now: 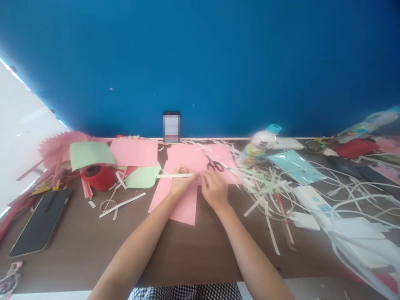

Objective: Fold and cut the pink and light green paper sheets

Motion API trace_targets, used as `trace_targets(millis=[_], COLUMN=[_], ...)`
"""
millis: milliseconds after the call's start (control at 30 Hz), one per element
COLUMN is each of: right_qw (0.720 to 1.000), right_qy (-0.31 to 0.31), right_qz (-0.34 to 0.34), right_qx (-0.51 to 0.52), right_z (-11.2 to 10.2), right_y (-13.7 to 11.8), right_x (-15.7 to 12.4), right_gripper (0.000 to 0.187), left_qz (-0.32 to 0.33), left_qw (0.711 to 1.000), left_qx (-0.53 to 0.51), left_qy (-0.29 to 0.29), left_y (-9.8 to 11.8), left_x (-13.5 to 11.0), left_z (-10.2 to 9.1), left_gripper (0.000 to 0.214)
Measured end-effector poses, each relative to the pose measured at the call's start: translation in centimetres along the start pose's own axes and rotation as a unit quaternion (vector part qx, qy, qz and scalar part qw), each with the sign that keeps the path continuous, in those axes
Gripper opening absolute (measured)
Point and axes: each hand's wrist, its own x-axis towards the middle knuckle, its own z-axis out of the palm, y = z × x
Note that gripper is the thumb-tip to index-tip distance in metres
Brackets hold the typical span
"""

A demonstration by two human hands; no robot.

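My left hand (183, 180) is closed on a narrow white paper strip (167, 176), whose free end sticks out to the left. Its thumb and fingertips meet those of my right hand (215, 188), which pinches at the strip's other end; the very tip between the fingers is too small to make out. Both hands are held over pink paper sheets (184, 214) on the brown table. Scissors (215, 166) with dark handles lie just beyond my right hand. A pale green paper piece (142, 177) lies left of my left hand.
Left are a red thread spool (99, 177), loose strips (123, 205) and a black phone (42, 223). Another phone (171, 127) leans on the blue wall. Right are a bottle (261, 141), tangled strips (265, 183), a pencil (286, 225), a power strip (314, 204) and white cables (346, 200).
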Motion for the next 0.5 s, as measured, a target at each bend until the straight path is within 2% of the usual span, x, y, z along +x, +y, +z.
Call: trace_targets(millis=[133, 233, 300, 500], right_qw=[0.998, 0.984, 0.972, 0.949], right_qy=[0.058, 0.154, 0.190, 0.113], right_qz=[0.019, 0.074, 0.116, 0.232], right_qx=[0.011, 0.048, 0.080, 0.182], right_z=[0.1, -0.2, -0.4, -0.3], right_y=[-0.4, -0.3, 0.1, 1.5], right_x=[-0.1, 0.0, 0.1, 0.3], right_gripper=[0.015, 0.014, 0.012, 0.020], left_qz=[-0.056, -0.098, -0.118, -0.147], left_qw=[0.995, 0.981, 0.970, 0.966], left_qx=[-0.080, -0.148, -0.191, -0.212], left_qy=[0.009, 0.073, 0.090, 0.009], left_y=[-0.6, -0.4, 0.0, 0.6], left_x=[0.1, 0.4, 0.7, 0.8], left_z=[0.3, -0.1, -0.5, -1.0], left_gripper=[0.042, 0.042, 0.037, 0.042])
